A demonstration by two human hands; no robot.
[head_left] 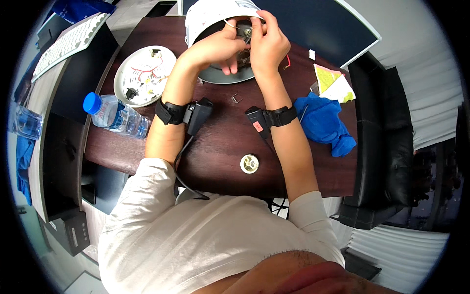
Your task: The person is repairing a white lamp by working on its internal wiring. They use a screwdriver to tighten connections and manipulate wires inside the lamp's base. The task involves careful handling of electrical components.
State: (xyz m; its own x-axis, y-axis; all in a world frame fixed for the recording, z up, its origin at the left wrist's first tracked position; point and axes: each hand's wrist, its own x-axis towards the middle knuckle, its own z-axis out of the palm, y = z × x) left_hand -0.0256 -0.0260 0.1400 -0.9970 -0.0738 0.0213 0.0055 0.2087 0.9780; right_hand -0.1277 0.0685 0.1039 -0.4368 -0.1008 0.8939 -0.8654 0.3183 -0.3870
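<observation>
A white, bucket-shaped appliance housing (208, 14) lies tipped at the far side of the table, its open end facing me. Metal parts show in its dark inside, and a grey round rim (220, 78) curves below them. My left hand (220, 48) reaches into the opening, fingers spread and stretched beside the inner parts; its fingertips are partly hidden. With its fingers over the upper right edge and the thumb inside, my right hand (268, 46) grips the housing. A thin white loop (228, 23) crosses near my left hand. Below lies a small bent metal piece (237, 98).
To the left are a round white base (123, 83) with wires and a water bottle (117, 116). A small round cap-like part (249, 164) lies near the front edge. On the right are a blue cloth (323, 122) and a yellow-white packet (335, 84); a dark panel (323, 29) stands behind.
</observation>
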